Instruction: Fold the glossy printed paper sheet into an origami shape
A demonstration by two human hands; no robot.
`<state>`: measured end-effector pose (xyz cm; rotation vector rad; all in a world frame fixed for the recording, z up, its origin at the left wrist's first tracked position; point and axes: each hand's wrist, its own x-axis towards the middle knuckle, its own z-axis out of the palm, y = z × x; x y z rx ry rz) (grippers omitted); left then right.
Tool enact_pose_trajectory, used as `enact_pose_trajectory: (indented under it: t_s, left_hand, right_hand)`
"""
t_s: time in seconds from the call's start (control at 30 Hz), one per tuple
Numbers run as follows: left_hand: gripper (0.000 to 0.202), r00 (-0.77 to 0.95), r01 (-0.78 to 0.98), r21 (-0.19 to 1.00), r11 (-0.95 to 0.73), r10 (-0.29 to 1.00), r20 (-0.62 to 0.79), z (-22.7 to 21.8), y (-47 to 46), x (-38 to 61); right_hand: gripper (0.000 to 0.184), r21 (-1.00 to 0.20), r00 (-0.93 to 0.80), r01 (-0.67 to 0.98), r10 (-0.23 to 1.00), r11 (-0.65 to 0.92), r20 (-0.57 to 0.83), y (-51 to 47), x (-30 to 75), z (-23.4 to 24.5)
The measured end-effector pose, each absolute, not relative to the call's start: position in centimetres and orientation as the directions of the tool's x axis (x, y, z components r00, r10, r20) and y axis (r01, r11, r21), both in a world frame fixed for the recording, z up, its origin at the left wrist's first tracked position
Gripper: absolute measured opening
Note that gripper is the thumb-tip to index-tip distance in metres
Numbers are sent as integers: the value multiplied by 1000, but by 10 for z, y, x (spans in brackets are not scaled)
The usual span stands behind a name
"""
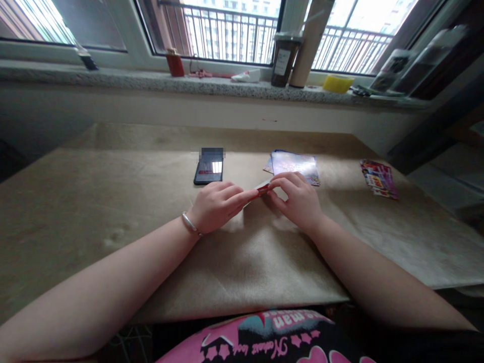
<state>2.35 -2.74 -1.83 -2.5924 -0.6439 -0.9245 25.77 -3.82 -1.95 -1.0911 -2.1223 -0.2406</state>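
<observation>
Red-and-white card [262, 189] pinched edge-on between 2 hands, over tan paper-covered table [242, 267]. Left hand [217, 204]: fingers narrow, together, tips on card's near end. Right hand [297, 201]: fingers curled over its other end. Glossy card stack [294, 166] just behind right hand; smartphone [208, 169] behind left hand; fanned card pile [378, 179] farther right.

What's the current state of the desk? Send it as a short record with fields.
left hand: holding one end of the red-and-white card
left wrist: silver bangle
right hand: holding the card's other end
beside right hand: shiny card stack
rest: smartphone; printed cards, far right; all on tan-covered desk
</observation>
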Motion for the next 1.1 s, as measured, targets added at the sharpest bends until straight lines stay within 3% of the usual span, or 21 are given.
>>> enact_pose_trajectory:
  t_s: [0.2, 0.33, 0.63, 0.73, 0.93, 1.1]
  left_hand:
    - [21, 647, 541, -65, -839, 366, 669, -20, -25, 24]
    - [19, 621, 536, 76, -841, 453, 640, -20, -24, 24]
    - [38, 459, 540, 427, -726, 678, 574, -25, -19, 17]
    - [33, 413, 627, 381, -680, 704, 577, -28, -14, 16]
    - [21, 442, 807, 72, -586, 681, 584, -27, -17, 19]
    - [32, 466, 808, 46, -587, 685, 561, -28, -21, 19]
  right_hand:
    - [5, -157, -384, 762, 634, 628, 672, -37, 260, -22]
    - [7, -161, -390, 765, 647, 624, 655, -37, 261, -23]
    - [8, -147, -487, 694, 609, 705, 625, -37, 263, -22]
    - [6, -172, -550, 651, 616, 739, 564, -36, 266, -22]
    - [6, -230, -612, 570, 594, 789, 522, -31, 271, -21]
    - [12, -312, -677, 502, 591, 807, 439, -30, 273, -21]
